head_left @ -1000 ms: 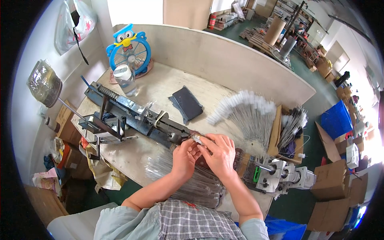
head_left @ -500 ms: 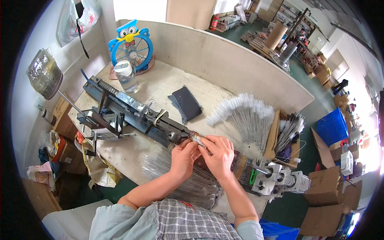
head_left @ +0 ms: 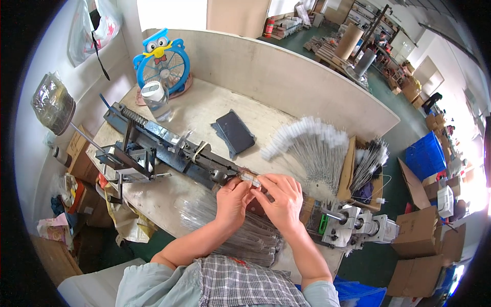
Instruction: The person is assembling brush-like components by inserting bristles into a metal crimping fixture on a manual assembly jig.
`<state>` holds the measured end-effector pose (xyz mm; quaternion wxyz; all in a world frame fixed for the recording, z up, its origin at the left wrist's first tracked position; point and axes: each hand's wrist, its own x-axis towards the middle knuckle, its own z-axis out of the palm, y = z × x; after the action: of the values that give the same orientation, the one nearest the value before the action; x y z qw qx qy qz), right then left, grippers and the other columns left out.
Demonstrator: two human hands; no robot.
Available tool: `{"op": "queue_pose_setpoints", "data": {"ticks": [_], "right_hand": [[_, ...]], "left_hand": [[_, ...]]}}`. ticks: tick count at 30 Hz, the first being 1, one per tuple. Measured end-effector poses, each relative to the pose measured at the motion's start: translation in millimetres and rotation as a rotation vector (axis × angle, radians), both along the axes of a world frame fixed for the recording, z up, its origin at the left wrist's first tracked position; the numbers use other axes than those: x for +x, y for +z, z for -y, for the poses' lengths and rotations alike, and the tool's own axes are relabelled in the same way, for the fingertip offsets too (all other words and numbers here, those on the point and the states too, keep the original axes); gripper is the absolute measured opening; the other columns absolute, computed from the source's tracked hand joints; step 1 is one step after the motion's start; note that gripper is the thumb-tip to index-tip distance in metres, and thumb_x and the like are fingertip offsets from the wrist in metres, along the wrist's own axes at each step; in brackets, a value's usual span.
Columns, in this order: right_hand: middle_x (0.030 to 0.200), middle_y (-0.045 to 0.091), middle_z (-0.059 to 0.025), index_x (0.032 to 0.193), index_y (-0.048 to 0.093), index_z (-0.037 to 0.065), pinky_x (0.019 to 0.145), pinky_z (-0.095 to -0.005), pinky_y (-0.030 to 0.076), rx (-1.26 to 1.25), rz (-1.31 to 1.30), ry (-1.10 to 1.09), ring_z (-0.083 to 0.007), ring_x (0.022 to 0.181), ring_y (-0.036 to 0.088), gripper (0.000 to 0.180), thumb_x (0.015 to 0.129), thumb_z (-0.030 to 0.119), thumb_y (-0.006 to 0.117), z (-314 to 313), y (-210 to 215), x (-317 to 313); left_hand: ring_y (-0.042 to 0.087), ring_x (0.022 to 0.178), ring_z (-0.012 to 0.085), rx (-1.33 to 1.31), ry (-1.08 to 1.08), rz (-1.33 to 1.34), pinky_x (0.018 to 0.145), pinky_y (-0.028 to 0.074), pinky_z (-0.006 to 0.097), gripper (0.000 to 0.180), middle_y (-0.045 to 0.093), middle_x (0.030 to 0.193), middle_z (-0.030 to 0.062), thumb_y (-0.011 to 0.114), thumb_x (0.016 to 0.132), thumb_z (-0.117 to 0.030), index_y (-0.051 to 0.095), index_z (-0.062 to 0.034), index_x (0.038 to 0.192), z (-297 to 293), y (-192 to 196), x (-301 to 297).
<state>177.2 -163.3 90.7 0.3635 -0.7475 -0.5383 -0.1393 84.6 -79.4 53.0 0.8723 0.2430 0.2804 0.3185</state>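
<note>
Between my fingertips is a small white piece, with what looks like a clear or shiny part to it; its exact kind is too small to make out. My left hand pinches it from the left, thumb and finger closed. On the other side my right hand is closed on its right end. Both hands are over the near end of a long dark metal machine bed, beside its round black knob. Thin bare wires lie in a bundle under my forearms.
Wire brushes with white bristle tips fan out at right, beside a cardboard box of more brushes. A silver motor-like clamp unit sits at the table's right end. Behind are a dark flat case, a water jar and a blue fan.
The view has shifted slightly. The white piece lies a little more exposed between my fingertips, and my right fingers have spread slightly; both hands stay in the same place at the machine.
</note>
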Motion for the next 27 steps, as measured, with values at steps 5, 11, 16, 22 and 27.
{"op": "queue_pose_setpoints", "data": {"ticks": [5,11,16,22,27], "right_hand": [[0.079,0.06,-0.0016,0.084,0.066,0.009,0.077,-0.0359,0.041,-0.205,0.107,-0.05,-0.0214,0.087,0.053,0.017,0.069,0.015,0.071,14,-6,6],[0.073,0.058,-0.0033,0.082,0.067,0.009,0.074,-0.0368,0.041,-0.132,0.079,-0.032,-0.0229,0.082,0.053,0.011,0.072,0.013,0.069,21,-7,-1],[0.08,0.062,-0.0046,0.084,0.067,0.008,0.076,-0.0365,0.043,-0.11,-0.019,-0.022,-0.0235,0.087,0.055,0.012,0.073,0.012,0.068,28,-1,9],[0.081,0.066,-0.0064,0.087,0.068,0.006,0.066,-0.0331,0.05,0.007,-0.139,0.052,-0.025,0.075,0.061,0.013,0.075,0.01,0.068,55,0,5],[0.077,0.064,-0.0071,0.089,0.067,0.008,0.06,-0.0373,0.05,-0.302,-0.285,0.033,-0.0272,0.068,0.062,0.013,0.079,0.014,0.065,107,-40,6]], "left_hand": [[0.059,0.086,0.0209,-0.07,0.007,0.026,0.084,0.05,0.035,0.024,0.058,0.091,0.0089,0.054,0.089,-0.023,0.054,-0.0001,0.097,-2,5,-7],[0.056,0.094,0.025,-0.141,-0.031,-0.023,0.089,0.047,0.039,0.055,0.053,0.099,0.0119,0.036,0.093,-0.052,0.048,0.0005,0.105,2,12,-16],[0.053,0.106,0.0248,-0.064,-0.141,-0.063,0.093,0.044,0.039,0.063,0.051,0.119,0.0142,0.032,0.094,-0.054,0.043,0.0019,0.121,3,6,-17],[0.05,0.117,0.0249,0.201,-0.29,-0.255,0.097,0.041,0.038,0.047,0.048,0.131,0.0137,0.046,0.094,-0.032,0.043,-0.0013,0.129,1,-4,-49],[0.058,0.091,0.0173,0.086,0.162,-0.382,0.077,0.047,0.033,0.038,0.061,0.105,0.008,0.059,0.088,-0.026,0.051,-0.005,0.118,-65,-52,-125]]}}
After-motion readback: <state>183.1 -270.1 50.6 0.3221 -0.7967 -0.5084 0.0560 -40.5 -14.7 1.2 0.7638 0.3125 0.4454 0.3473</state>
